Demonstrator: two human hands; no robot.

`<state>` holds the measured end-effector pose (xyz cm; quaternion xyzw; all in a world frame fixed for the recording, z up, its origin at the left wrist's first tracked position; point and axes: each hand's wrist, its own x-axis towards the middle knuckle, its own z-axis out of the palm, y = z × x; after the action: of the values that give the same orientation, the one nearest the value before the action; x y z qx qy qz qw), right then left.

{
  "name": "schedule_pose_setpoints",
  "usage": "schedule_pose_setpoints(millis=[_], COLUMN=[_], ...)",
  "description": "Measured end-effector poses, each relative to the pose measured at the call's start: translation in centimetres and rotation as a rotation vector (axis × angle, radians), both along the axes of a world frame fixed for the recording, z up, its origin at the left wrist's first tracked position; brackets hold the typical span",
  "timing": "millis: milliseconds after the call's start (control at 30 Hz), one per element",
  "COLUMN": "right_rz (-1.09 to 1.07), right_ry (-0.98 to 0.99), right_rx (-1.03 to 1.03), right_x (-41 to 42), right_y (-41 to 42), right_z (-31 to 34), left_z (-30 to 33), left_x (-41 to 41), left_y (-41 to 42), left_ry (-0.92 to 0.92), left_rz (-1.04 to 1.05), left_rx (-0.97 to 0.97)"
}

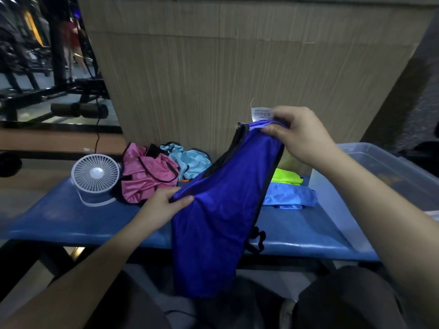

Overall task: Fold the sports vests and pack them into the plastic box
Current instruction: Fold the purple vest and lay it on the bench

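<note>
A dark blue vest (213, 210) with black trim hangs in the air above the blue bench (71, 222), its lower end drooping past the front edge. My right hand (299, 136) pinches its top edge, beside a white label (261, 113). My left hand (164, 205) pinches the vest's left edge lower down. A crumpled pink vest (147, 176) and a light blue vest (190, 160) lie at the back of the bench. A yellow-green vest (287, 179) and a blue vest (289, 197) lie at the right. The clear plastic box (380, 162) stands at the bench's right end.
A small white fan (96, 174) stands on the bench's left part, its black cord running up behind. A large cardboard sheet (237, 67) rises behind the bench. Gym equipment (35, 91) fills the far left. My knees are below the bench's front edge.
</note>
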<state>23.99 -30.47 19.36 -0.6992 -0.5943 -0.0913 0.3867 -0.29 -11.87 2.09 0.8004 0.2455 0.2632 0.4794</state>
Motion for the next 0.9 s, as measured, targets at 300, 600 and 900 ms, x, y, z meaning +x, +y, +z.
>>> schedule_pose_setpoints(millis=[300,600,900], right_rz=[-0.005,-0.012,-0.029], right_ry=[-0.073,-0.129,-0.163], right_rx=[0.029,0.129,0.163], right_x=[-0.8,-1.8,-0.3], right_y=[0.6,-1.2,-0.6], right_z=[1.8,5.7,10.8], left_z=[1.7,5.4,10.5], left_x=[0.4,0.0,1.7], left_y=[0.1,-1.1,-0.7], left_ry=[0.026,-0.015,-0.108], left_rz=[-0.015,0.008,0.022], left_rx=[0.028,0.063,0.087])
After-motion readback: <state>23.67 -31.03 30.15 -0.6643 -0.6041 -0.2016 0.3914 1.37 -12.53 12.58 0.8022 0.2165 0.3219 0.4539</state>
